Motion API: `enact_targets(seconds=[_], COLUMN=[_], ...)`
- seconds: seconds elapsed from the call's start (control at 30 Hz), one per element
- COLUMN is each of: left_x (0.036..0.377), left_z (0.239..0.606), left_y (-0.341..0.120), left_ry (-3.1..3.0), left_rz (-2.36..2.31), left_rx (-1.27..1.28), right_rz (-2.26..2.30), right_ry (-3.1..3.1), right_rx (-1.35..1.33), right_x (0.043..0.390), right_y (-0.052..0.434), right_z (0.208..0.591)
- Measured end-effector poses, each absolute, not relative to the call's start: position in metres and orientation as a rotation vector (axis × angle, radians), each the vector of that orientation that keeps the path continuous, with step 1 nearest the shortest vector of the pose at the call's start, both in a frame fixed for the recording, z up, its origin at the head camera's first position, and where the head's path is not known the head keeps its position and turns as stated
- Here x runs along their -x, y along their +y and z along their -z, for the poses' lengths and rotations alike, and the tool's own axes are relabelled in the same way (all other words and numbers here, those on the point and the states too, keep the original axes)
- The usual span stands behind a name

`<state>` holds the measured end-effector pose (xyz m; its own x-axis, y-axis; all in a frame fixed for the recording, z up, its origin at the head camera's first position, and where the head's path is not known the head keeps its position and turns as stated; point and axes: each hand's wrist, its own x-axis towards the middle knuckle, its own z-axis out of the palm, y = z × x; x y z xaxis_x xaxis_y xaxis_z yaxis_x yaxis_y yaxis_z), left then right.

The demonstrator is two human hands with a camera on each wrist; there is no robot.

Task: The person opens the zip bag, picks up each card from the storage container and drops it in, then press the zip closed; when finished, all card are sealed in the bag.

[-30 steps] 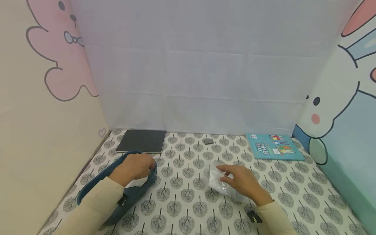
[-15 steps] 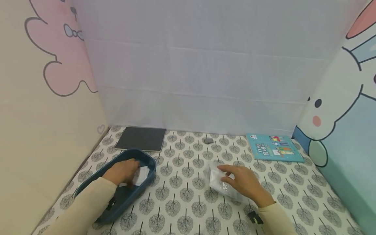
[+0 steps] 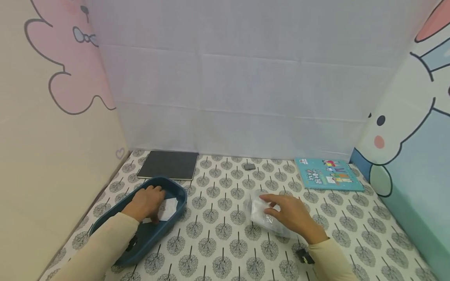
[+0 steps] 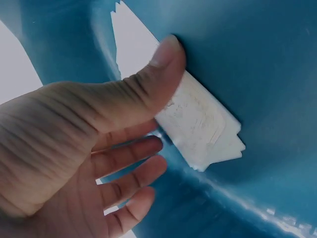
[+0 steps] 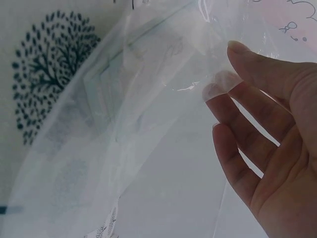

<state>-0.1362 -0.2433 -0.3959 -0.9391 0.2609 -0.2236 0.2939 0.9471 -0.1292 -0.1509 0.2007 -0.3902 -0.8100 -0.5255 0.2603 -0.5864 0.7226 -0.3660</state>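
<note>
"What has just shifted?"

"The left hand (image 3: pixel 147 201), over the far end of a blue bin (image 3: pixel 158 238) a second ago, now dips inside, its thumb across some flat white pieces (image 3: pixel 167 209), its other fingers loosely spread."

"And opposite?"

"Little changed: the right hand (image 3: pixel 291 214) rests at a clear bag (image 3: pixel 259 216) on the patterned worktop (image 3: pixel 218 242), thumb and fingers parted, fingertips against the film."

"Meaning what?"

"The white pieces lie within the bin, and the slack fingers suggest release, though whether the thumb presses cannot be told. The bag's side of the work looks paused."
</note>
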Motion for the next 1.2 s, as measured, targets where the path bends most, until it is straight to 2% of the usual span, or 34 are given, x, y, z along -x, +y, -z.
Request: enact_targets(seconds=[0.5,0.93,1.2], left_x=[0.140,0.128,0.125], left_z=[0.396,0.397,0.389], left_y=[-0.246,-0.247,-0.253], left_ry=[2.827,2.900,2.891], left_rz=[-0.096,-0.058,-0.197], left_rx=[-0.375,-0.487,-0.450], right_rz=[-0.687,-0.701,-0.685], right_ry=[-2.773,-2.793,-2.767], right_rx=[-0.917,-0.922,-0.934], right_x=[0.149,0.144,0.147], right_y=[0.201,0.200,0.200], right_z=[0.393,0.397,0.397])
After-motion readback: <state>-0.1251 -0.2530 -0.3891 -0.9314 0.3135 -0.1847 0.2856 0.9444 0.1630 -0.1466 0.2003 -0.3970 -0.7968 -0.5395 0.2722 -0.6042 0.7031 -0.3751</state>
